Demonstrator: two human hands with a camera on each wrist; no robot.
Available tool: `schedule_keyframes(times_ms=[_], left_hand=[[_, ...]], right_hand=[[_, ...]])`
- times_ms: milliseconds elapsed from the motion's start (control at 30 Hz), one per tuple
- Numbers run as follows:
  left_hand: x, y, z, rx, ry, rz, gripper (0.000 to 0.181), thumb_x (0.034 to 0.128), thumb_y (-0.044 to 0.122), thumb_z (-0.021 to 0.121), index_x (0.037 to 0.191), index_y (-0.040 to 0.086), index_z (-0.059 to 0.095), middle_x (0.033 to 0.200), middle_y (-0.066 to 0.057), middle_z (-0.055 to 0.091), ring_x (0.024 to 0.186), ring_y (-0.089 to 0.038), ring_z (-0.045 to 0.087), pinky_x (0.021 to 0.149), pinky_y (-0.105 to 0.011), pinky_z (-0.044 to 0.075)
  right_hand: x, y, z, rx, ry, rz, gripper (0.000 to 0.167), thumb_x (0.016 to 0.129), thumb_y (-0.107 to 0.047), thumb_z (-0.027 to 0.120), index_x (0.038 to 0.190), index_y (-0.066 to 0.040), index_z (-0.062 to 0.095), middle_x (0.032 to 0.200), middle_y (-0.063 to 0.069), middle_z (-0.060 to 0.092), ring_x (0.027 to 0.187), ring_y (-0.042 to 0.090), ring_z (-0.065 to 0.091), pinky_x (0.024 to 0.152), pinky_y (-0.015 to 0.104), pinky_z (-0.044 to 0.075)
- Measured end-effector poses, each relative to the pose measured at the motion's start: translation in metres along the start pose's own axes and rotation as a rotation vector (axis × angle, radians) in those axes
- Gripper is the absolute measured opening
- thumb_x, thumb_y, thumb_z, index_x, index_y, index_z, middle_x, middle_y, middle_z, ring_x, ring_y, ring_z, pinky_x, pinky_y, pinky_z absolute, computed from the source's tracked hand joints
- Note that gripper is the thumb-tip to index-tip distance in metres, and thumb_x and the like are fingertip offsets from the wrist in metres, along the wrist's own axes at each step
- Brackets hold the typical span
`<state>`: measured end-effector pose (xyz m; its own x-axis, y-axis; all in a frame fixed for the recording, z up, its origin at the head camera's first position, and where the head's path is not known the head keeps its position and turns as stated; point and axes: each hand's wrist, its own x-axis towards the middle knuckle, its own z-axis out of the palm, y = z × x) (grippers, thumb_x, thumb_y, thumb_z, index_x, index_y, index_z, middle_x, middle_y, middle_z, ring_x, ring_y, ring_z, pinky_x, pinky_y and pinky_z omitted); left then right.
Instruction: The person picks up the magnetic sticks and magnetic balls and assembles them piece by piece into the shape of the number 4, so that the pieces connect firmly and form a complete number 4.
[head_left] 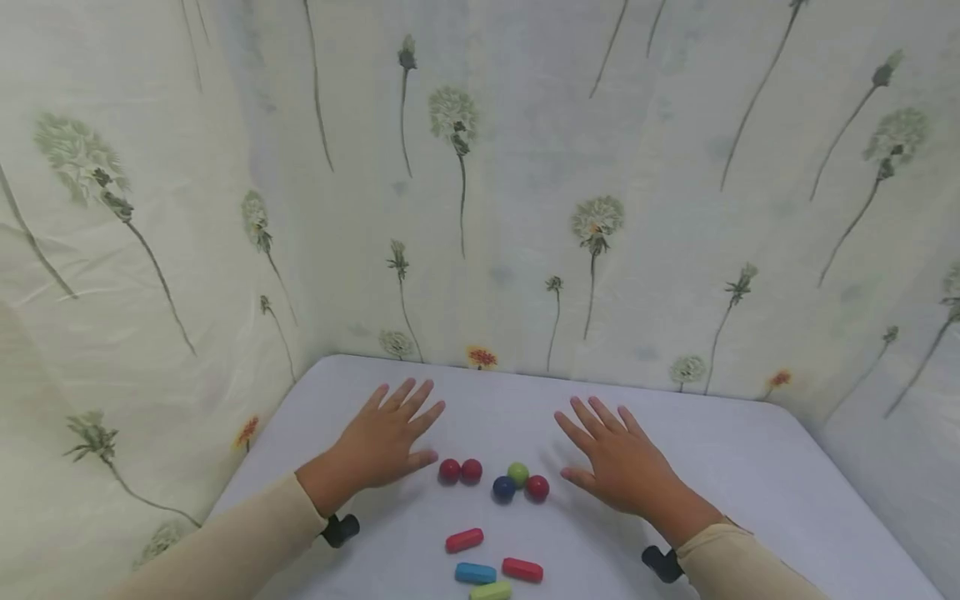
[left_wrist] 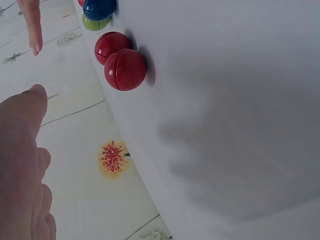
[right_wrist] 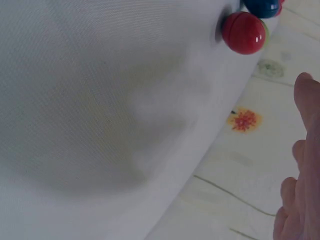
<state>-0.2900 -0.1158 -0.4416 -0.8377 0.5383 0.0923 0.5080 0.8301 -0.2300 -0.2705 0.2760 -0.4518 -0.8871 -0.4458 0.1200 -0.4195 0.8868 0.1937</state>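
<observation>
My left hand (head_left: pixel 382 437) hovers palm down over the white table, fingers spread, just left of two red balls (head_left: pixel 461 472) that sit side by side. Spread in the same way, my right hand (head_left: pixel 618 458) is held above the table to the right of a small cluster. That cluster is a dark blue ball (head_left: pixel 504 489), a green ball (head_left: pixel 518 474) and another red ball (head_left: pixel 537 488). Neither hand touches anything. In the left wrist view the paired red balls (left_wrist: pixel 125 69) show a seam line around them. The right wrist view has the single red ball (right_wrist: pixel 243 33) near its top.
Nearer the front lie short faceted sticks: two red ones (head_left: pixel 464 540) (head_left: pixel 522 570), a blue one (head_left: pixel 476 573) and a yellow-green one (head_left: pixel 491 591). A dandelion-patterned curtain (head_left: pixel 517 275) borders the table (head_left: pixel 360 379) at the back and sides.
</observation>
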Motion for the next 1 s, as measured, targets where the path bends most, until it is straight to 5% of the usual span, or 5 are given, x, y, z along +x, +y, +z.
schedule_keyframes(times_ms=[300, 533, 733, 867, 1000], left_hand=[[0.002, 0.003, 0.007, -0.055, -0.004, -0.017, 0.080, 0.1004, 0.068, 0.051, 0.167, 0.032, 0.026, 0.176, -0.004, 0.018, 0.162, -0.033, 0.015, 0.127, -0.062, 0.017], [0.003, 0.012, 0.014, -0.313, -0.078, -0.063, 0.072, 0.1008, 0.063, 0.056, 0.162, 0.027, 0.040, 0.167, -0.007, 0.040, 0.157, -0.035, 0.032, 0.124, -0.061, 0.027], [0.002, 0.026, 0.021, -0.527, -0.112, -0.118, 0.067, 0.0999, 0.054, 0.064, 0.158, 0.024, 0.047, 0.162, -0.007, 0.046, 0.151, -0.032, 0.042, 0.116, -0.058, 0.041], [0.002, 0.033, 0.026, -0.626, -0.125, -0.142, 0.068, 0.0980, 0.051, 0.068, 0.158, 0.026, 0.046, 0.161, -0.007, 0.045, 0.149, -0.032, 0.043, 0.113, -0.059, 0.044], [0.004, 0.041, 0.033, -0.742, -0.109, -0.175, 0.066, 0.0983, 0.045, 0.070, 0.157, 0.027, 0.046, 0.161, -0.006, 0.045, 0.149, -0.031, 0.042, 0.115, -0.059, 0.042]], right_hand=[[-0.002, -0.007, 0.001, 0.065, 0.014, 0.023, 0.085, 0.096, -0.075, 0.053, 0.165, -0.031, 0.031, 0.172, 0.009, 0.030, 0.159, 0.038, 0.025, 0.122, 0.069, 0.020], [-0.005, -0.040, 0.002, 0.206, 0.056, 0.060, 0.067, 0.096, -0.059, 0.067, 0.152, -0.023, 0.055, 0.153, 0.005, 0.058, 0.145, 0.030, 0.051, 0.119, 0.058, 0.037], [-0.004, -0.072, -0.005, 0.362, 0.058, 0.068, 0.048, 0.094, -0.049, 0.075, 0.134, -0.024, 0.069, 0.128, -0.004, 0.071, 0.123, 0.019, 0.065, 0.102, 0.048, 0.056], [-0.001, -0.087, -0.009, 0.486, 0.022, 0.013, 0.039, 0.095, -0.045, 0.076, 0.128, -0.024, 0.072, 0.113, -0.007, 0.072, 0.100, 0.013, 0.065, 0.089, 0.038, 0.060], [0.003, -0.099, -0.009, 0.567, -0.064, -0.020, 0.038, 0.097, -0.046, 0.073, 0.128, -0.024, 0.072, 0.111, -0.009, 0.071, 0.101, 0.013, 0.065, 0.091, 0.039, 0.060]])
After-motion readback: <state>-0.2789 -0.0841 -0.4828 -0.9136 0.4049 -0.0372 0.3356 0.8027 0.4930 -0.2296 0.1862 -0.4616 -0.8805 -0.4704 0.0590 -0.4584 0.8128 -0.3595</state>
